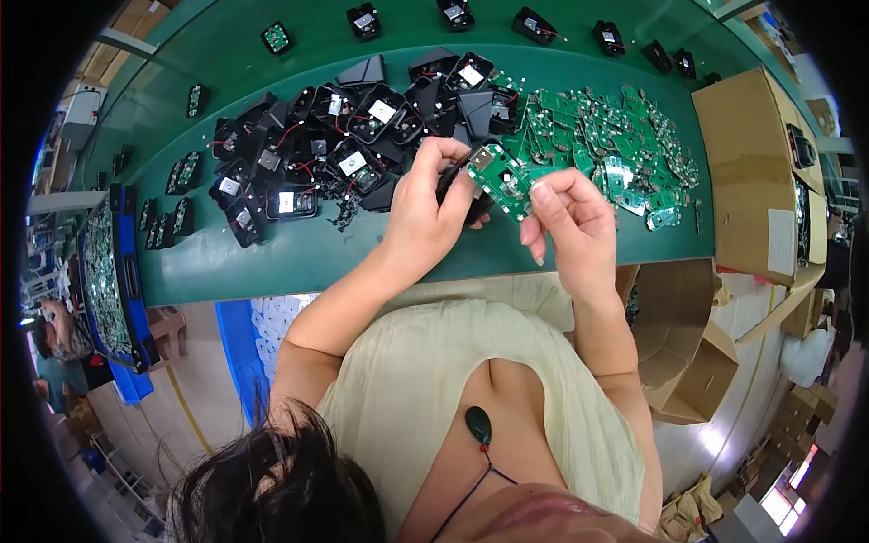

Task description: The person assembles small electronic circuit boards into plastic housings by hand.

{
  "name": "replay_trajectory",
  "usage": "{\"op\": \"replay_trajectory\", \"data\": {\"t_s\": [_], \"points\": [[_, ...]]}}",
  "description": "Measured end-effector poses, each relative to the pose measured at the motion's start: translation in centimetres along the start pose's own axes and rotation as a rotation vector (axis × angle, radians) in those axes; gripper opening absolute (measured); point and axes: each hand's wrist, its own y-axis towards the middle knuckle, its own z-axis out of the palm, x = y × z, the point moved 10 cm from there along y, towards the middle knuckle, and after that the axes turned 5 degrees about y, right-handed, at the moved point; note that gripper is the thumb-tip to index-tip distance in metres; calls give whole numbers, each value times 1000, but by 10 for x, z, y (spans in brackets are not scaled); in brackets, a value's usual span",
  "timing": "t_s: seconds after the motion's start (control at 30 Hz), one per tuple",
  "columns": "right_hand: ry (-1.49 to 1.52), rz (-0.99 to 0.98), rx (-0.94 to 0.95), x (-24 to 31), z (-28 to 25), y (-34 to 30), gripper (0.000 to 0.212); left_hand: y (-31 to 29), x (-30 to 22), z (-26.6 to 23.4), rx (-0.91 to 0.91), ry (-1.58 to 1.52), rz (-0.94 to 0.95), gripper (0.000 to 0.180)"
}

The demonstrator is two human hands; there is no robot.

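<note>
My left hand (429,204) is closed around a black plastic housing (481,208), mostly hidden behind the fingers and a board. Between the thumb and fingers of my right hand (576,217) is a green circuit board (507,185), tilted, with a silver metal connector at its far left end. The board overlaps the housing in this view; whether it sits inside cannot be made out. Beyond my left hand lies a heap of black housings (371,113), many with silver-white blocks and red wires. Right of it spreads a pile of loose green circuit boards (597,136).
The green table (272,255) carries a row of housings along its far side. A cardboard box (751,172) stands at the right end, with another open carton (674,317) below. A blue bin (237,348) is under the front edge. Another person (62,339) is far left.
</note>
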Motion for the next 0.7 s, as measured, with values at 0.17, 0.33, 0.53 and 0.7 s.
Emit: {"op": "replay_trajectory", "data": {"t_s": [0.17, 0.33, 0.53, 0.7], "points": [[-40, 56, -18, -10, 6, 4, 11, -6, -3, -2, -3, -247, -12, 16], [-121, -4, -91, -19, -5, 6, 11, -9, 8, 7, 118, -138, 54, 32], [-509, -319, -144, -2, -1, 6, 16, -14, -3, -8, -69, 57, 171, 32], [-811, -711, -15, 27, 25, -4, 18, -17, -5, -6, -17, 107, 125, 36]]}}
